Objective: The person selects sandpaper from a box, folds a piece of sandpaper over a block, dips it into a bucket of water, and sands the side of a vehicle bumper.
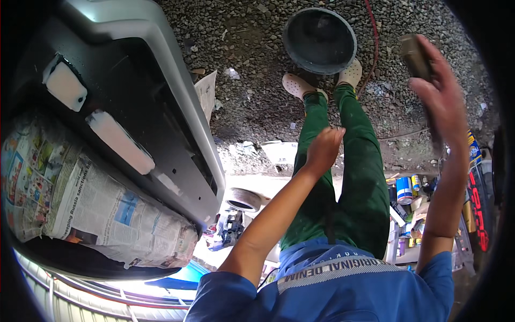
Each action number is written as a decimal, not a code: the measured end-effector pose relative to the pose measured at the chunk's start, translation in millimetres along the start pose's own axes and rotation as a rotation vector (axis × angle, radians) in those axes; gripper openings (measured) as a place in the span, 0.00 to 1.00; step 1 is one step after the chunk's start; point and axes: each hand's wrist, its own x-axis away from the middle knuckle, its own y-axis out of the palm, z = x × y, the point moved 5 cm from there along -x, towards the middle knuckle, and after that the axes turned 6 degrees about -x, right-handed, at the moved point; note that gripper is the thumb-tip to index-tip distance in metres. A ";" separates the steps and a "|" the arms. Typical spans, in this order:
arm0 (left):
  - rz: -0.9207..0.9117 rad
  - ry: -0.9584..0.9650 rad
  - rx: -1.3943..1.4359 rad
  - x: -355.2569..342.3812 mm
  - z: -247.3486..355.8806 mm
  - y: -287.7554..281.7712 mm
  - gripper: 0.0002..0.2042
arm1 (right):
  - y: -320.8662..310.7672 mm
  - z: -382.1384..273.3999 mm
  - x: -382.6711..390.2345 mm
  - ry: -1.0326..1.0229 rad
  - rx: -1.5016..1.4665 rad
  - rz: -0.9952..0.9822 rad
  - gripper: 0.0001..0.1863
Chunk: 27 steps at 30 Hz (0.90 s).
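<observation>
My right hand is raised at the right, slightly blurred, with its fingers round a long brownish block. The block's far end sticks out past the fingers, and a dark strip of it seems to run below the palm. Over my legs, my left hand is closed with the fingers curled together; what it holds, if anything, is hidden. To the left stands a dark grey car body panel. Pale pinkish filler patches lie along it. Newspaper covers the area beside the patches. Neither hand touches the panel.
A round black tub sits on gravel by my feet. A thin red hose runs past it. Cans and clutter are at the right behind me. A tire lies near the panel's end, and a paper sheet is beside the panel.
</observation>
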 end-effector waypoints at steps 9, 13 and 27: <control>-0.104 -0.238 -0.070 73.0 -38.2 44.1 0.22 | -85.7 228.3 13.6 0.330 0.514 0.163 0.43; -0.222 -0.504 -0.279 111.7 -72.8 43.7 0.31 | -41.2 264.7 51.9 0.460 0.210 0.346 0.39; -0.424 -0.728 0.048 179.2 -181.4 140.8 0.35 | 327.4 307.3 97.6 0.479 -0.035 -0.127 0.38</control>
